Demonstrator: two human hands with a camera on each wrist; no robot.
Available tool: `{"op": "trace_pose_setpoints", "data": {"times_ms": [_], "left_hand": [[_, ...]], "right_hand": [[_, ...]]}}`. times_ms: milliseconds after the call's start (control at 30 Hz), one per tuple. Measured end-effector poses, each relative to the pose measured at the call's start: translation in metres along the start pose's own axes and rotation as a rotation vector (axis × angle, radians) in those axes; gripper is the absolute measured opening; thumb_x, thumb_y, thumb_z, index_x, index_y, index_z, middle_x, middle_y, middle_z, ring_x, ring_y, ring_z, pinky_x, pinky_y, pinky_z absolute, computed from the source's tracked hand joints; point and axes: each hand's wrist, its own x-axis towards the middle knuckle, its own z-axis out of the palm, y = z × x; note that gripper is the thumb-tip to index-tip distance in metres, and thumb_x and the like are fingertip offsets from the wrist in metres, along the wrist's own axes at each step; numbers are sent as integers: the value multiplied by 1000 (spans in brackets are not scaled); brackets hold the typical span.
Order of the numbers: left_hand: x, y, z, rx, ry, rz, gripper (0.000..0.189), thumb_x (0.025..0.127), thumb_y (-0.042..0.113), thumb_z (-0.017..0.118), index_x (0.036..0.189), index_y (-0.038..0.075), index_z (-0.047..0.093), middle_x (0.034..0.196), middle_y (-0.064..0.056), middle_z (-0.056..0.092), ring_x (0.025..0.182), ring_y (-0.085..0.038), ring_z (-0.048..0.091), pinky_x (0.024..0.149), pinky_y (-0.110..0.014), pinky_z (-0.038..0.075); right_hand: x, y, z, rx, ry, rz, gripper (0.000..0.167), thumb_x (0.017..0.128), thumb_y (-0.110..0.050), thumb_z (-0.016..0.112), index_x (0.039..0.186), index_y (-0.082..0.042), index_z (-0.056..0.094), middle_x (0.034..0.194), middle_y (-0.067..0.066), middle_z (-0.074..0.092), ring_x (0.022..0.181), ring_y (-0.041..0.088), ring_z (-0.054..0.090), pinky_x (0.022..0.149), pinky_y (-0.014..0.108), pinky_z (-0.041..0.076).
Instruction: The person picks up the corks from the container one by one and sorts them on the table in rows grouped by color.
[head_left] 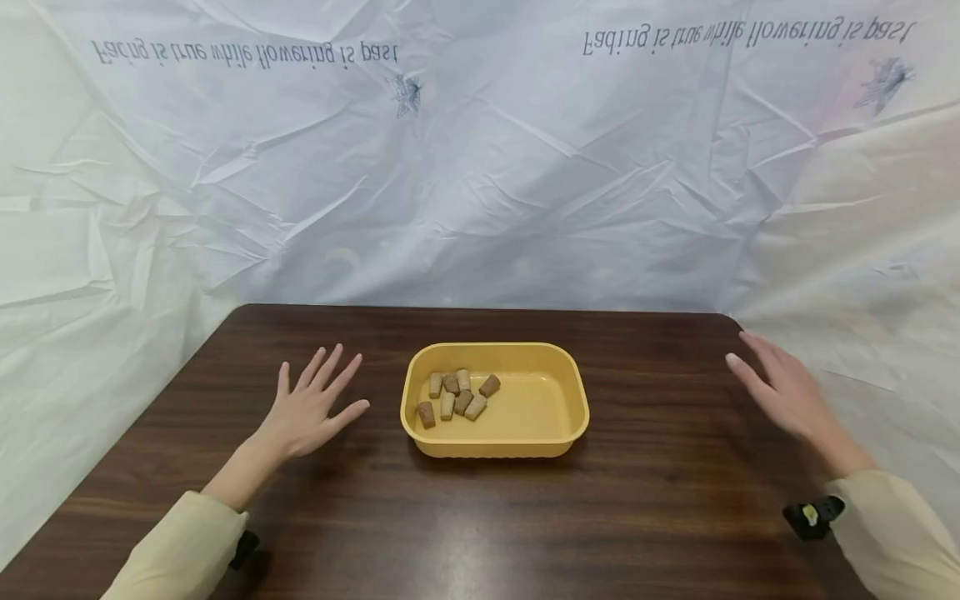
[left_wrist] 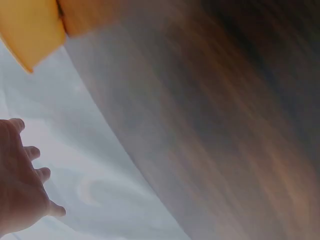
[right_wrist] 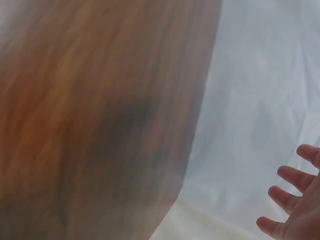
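Observation:
A yellow rectangular tub (head_left: 525, 448) with rounded corners stands on the dark wooden table. Several short cork-like plugs (head_left: 476, 407), some light tan and some darker brown, lie inside it, mostly toward its left side. Left of the tub, my left hand (head_left: 303, 417) is spread with straight fingers and holds nothing. In the left wrist view that hand (left_wrist: 22, 180) shows at the lower left, apart from the tub. My right hand (head_left: 783, 396) hovers by the table's right edge, far from the tub, holding nothing. Its fingers (right_wrist: 286, 199) are extended in the right wrist view.
The dark brown table (head_left: 480, 517) has rounded far corners. Behind it and along both sides hangs a creased white sheet (head_left: 480, 183) with printed lettering. A black wrist strap (head_left: 813, 517) sits at the right sleeve.

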Motion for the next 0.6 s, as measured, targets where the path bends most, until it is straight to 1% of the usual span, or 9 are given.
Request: {"op": "trace_pose_setpoints", "data": {"times_ms": [200,300,400,500,600], "left_hand": [[5,19,-2,-1,6,84,68,87,55,40,142,20,21,146,-6,9,131,-27,5,93,-62,0],[6,29,-2,-7,11,117,68,86,55,40,142,20,22,146,-5,11,131,-27,6,94,-61,2],[6,36,-1,-10,-3,134,69,86,57,39,142,22,20,146,-3,10,131,-26,6,94,-61,2],[5,43,1,-9,-26,144,69,86,58,37,143,23,18,146,-2,10,131,-26,7,95,-59,1],[5,47,3,-5,-44,157,69,87,57,37,143,21,19,146,-1,12,131,-26,8,96,-59,1]], "right_hand": [[16,-25,-4,133,31,-15,54,96,-28,36,141,-3,19,136,31,20,121,49,15,87,63,14],[26,-38,-6,157,43,6,55,96,-32,36,141,-5,20,138,27,20,123,46,16,88,62,16],[37,-52,-7,170,46,24,57,95,-35,37,141,-7,21,138,24,22,122,44,19,87,61,19],[48,-68,-7,190,51,15,57,94,-37,38,140,-6,24,137,23,25,121,43,24,87,59,23],[59,-83,-4,210,61,0,56,93,-38,40,138,-5,29,135,22,30,121,40,27,88,55,26]]}}
